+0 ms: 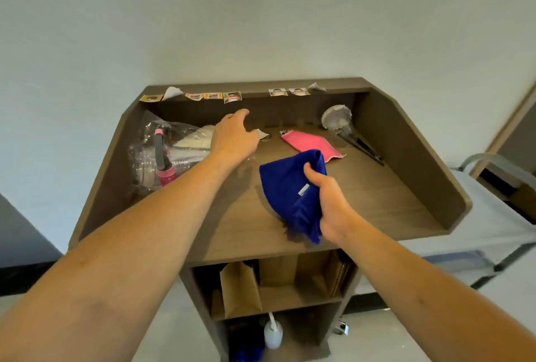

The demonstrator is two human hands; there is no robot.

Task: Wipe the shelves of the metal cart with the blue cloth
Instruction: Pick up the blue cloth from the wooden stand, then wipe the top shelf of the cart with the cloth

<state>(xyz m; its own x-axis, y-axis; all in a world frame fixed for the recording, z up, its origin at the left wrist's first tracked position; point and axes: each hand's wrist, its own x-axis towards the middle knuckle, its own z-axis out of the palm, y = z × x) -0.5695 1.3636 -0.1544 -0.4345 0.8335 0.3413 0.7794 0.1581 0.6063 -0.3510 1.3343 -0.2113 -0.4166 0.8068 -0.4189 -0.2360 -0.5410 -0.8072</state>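
Head view looks down on a brown wood-grain stand (362, 187) with raised side walls, standing against a pale wall. The right hand (330, 202) clenches a bunched deep-blue terry cloth (285, 187), thumb over its upper fold and fingers wrapped beneath; the loose tail hangs off the hand and brushes the stand's top. The left hand (233, 135) reaches forward with relaxed fingers, grasping nothing, just beside a crumpled clear plastic bag (162, 153) that holds a pink-capped bottle (162, 158). Near the back lie a flat pink cloth (311, 144) and a grey dusty brush with dark handles (339, 122). Small photo stickers (232, 97) line the back rim. Below are brown paper bags (239, 289) and a white squeeze bottle (272, 332). At the right edge a metal-framed cart with a white top (493, 228) shows only in part, well apart from the cloth.

By the look of it, the cloth is light, soft and limp, with no stiffness to hold a shape. It should grip readily and cannot break. Gathering it into a flat pad under the palm would probably suit wiping better than the present bunched hold, since a dangling tail could snag on the cart's frame.
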